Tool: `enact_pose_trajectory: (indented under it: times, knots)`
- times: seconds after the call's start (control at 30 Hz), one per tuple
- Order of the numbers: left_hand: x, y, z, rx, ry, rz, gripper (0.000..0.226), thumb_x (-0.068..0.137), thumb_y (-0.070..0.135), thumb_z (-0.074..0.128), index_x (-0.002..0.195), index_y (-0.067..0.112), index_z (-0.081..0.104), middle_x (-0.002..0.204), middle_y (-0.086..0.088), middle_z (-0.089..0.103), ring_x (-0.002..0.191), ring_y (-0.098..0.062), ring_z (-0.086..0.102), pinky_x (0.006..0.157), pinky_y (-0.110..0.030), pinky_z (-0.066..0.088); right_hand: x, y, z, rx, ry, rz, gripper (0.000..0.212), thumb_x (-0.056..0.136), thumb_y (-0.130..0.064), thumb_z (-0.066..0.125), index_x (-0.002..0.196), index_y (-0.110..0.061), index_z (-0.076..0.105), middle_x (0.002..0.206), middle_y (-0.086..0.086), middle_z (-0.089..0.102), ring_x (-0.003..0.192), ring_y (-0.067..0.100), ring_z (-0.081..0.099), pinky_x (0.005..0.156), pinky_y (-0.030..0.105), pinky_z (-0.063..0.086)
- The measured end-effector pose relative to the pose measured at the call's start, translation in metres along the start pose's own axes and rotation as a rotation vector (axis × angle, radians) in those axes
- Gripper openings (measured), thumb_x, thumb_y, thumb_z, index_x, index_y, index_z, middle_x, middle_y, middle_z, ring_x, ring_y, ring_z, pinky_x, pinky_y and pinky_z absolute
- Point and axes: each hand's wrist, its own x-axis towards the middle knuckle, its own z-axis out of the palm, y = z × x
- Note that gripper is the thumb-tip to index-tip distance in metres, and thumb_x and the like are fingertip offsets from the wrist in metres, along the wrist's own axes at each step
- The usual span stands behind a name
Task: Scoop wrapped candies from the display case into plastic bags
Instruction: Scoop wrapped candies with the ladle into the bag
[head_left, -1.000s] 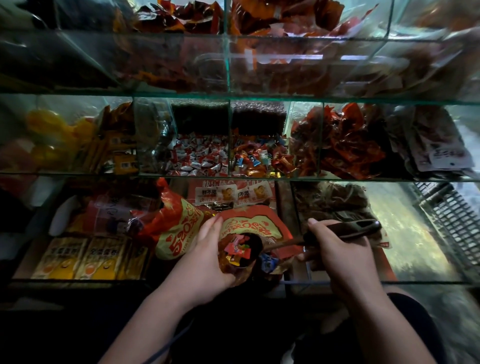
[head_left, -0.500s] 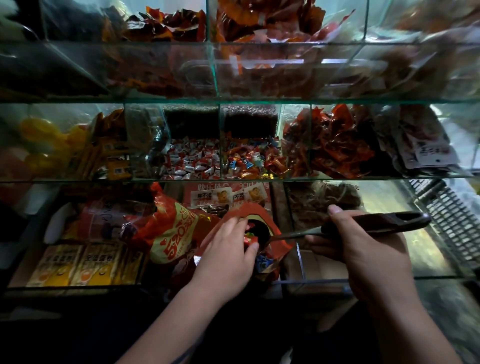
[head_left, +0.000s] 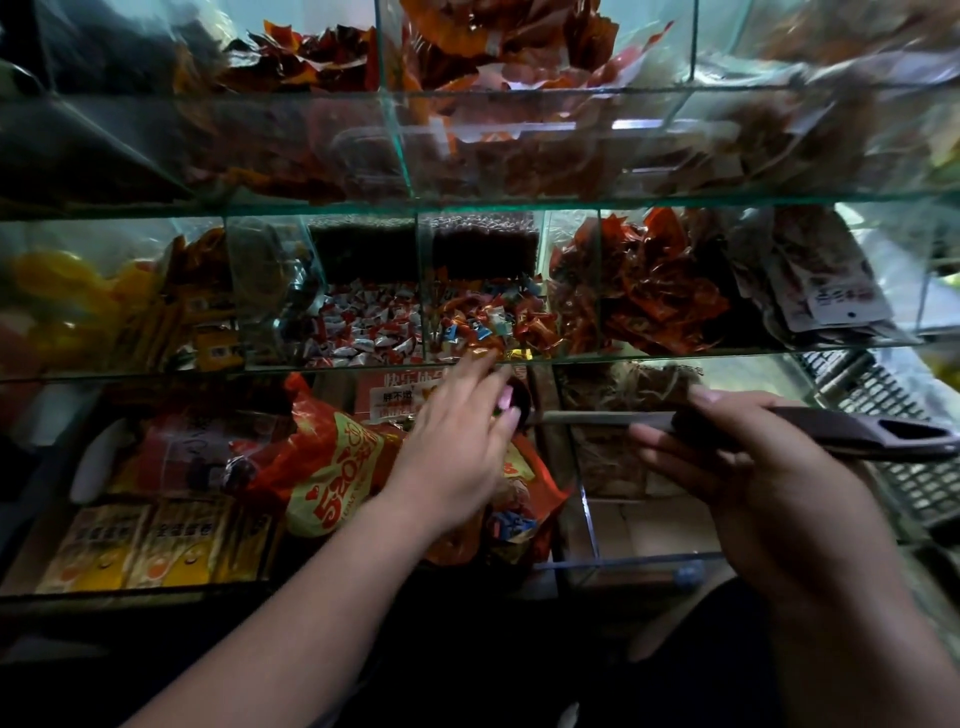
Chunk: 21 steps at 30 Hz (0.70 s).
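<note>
While yellow packets (head_left: 130, 545) lie flat at the lower left of the glass display case (head_left: 571, 200), a red plastic bag (head_left: 332, 483) printed 520 slumps just beside them on the bottom shelf. Over its mouth reaches the left hand (head_left: 457, 447), fingers stretched nearly straight and gripping nothing visible, thumb hidden, fingertips beside the dark bowl of the scoop (head_left: 597, 418). Wrapped candies (head_left: 363, 327) fill 2 middle-shelf compartments just above that hand, and a few blue-wrapped ones show inside the bag. Rightward, the scoop's shaft runs level to the right hand (head_left: 753, 483), whose fingers curl tightly round its dark handle. A black slatted crate (head_left: 893, 410) sits at the far right.
</note>
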Motion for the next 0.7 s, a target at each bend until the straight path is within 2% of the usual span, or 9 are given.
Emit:
enact_pose_trajectory:
  times: [0.1, 0.23, 0.3, 0.4, 0.43, 0.5, 0.57, 0.63, 0.7]
  knots:
    - [0.036, 0.008, -0.022, -0.100, 0.068, 0.039, 0.058, 0.106, 0.050, 0.036, 0.159, 0.026, 0.026, 0.167, 0.006, 0.018, 0.154, -0.011, 0.006, 0.126, -0.046, 0.013, 0.018, -0.002, 0.004, 0.135, 0.081, 0.007, 0.014, 0.097, -0.013, 0.059, 0.085, -0.009, 0.060, 0.066, 0.003, 0.070, 0.084, 0.036, 0.078, 0.064, 0.030, 0.063]
    - [0.049, 0.006, -0.033, -0.257, 0.237, 0.007, 0.062, 0.100, 0.047, 0.050, 0.156, 0.028, 0.031, 0.164, 0.011, 0.023, 0.150, -0.006, 0.014, 0.121, -0.031, 0.013, 0.049, 0.006, 0.016, 0.251, 0.086, -0.059, 0.010, 0.098, -0.017, 0.062, 0.092, -0.009, 0.063, 0.083, 0.009, 0.073, 0.095, 0.038, 0.076, 0.074, 0.035, 0.064]
    - [0.041, 0.000, -0.029, -0.288, 0.275, -0.055, 0.061, 0.098, 0.040, 0.057, 0.153, 0.030, 0.035, 0.157, 0.016, 0.030, 0.140, 0.004, 0.021, 0.111, -0.018, 0.017, 0.064, 0.017, 0.024, 0.007, 0.063, -0.237, 0.006, 0.096, -0.021, 0.065, 0.096, -0.015, 0.067, 0.090, 0.007, 0.077, 0.095, 0.031, 0.077, 0.077, 0.035, 0.063]
    - [0.025, -0.010, -0.018, -0.298, 0.224, -0.138, 0.056, 0.098, 0.030, 0.061, 0.150, 0.031, 0.041, 0.151, 0.020, 0.036, 0.129, 0.009, 0.027, 0.106, -0.013, 0.024, 0.084, 0.029, 0.030, -0.829, -0.103, -0.764, 0.009, 0.094, -0.020, 0.068, 0.101, -0.016, 0.071, 0.100, 0.000, 0.073, 0.095, 0.015, 0.071, 0.082, 0.034, 0.059]
    - [0.021, -0.012, -0.016, -0.290, 0.208, -0.153, 0.054, 0.098, 0.029, 0.061, 0.149, 0.029, 0.042, 0.152, 0.017, 0.037, 0.129, 0.008, 0.029, 0.109, -0.017, 0.026, 0.088, 0.032, 0.031, -1.042, -0.194, -0.830, 0.013, 0.093, -0.017, 0.068, 0.105, -0.016, 0.071, 0.105, -0.001, 0.070, 0.097, 0.013, 0.067, 0.084, 0.034, 0.058]
    - [0.016, -0.014, -0.013, -0.272, 0.190, -0.159, 0.051, 0.099, 0.029, 0.061, 0.148, 0.028, 0.045, 0.153, 0.014, 0.039, 0.129, 0.007, 0.030, 0.111, -0.021, 0.028, 0.092, 0.036, 0.032, -1.314, -0.312, -0.810, 0.030, 0.086, -0.013, 0.072, 0.116, -0.018, 0.069, 0.119, 0.002, 0.065, 0.107, 0.021, 0.063, 0.089, 0.040, 0.056]
    - [0.013, -0.015, -0.012, -0.254, 0.179, -0.145, 0.051, 0.099, 0.029, 0.061, 0.147, 0.028, 0.046, 0.153, 0.014, 0.039, 0.129, 0.009, 0.028, 0.109, -0.015, 0.023, 0.092, 0.038, 0.033, -1.398, -0.349, -0.768, 0.039, 0.082, -0.010, 0.074, 0.119, -0.018, 0.068, 0.124, 0.005, 0.063, 0.111, 0.027, 0.062, 0.089, 0.044, 0.055]
    - [0.014, -0.015, -0.012, -0.240, 0.184, -0.142, 0.051, 0.098, 0.029, 0.061, 0.147, 0.027, 0.046, 0.154, 0.014, 0.039, 0.130, 0.009, 0.027, 0.106, -0.011, 0.020, 0.084, 0.032, 0.035, -1.325, -0.330, -0.834, 0.027, 0.087, -0.011, 0.071, 0.114, -0.012, 0.070, 0.116, 0.006, 0.067, 0.105, 0.026, 0.065, 0.086, 0.044, 0.056]
    - [0.015, -0.014, -0.014, -0.262, 0.202, -0.159, 0.051, 0.098, 0.029, 0.061, 0.147, 0.026, 0.046, 0.154, 0.013, 0.038, 0.130, 0.008, 0.028, 0.108, -0.014, 0.021, 0.065, 0.025, 0.034, -1.173, -0.261, -0.903, 0.012, 0.092, -0.013, 0.069, 0.103, -0.010, 0.074, 0.100, 0.002, 0.071, 0.093, 0.016, 0.068, 0.081, 0.033, 0.056]
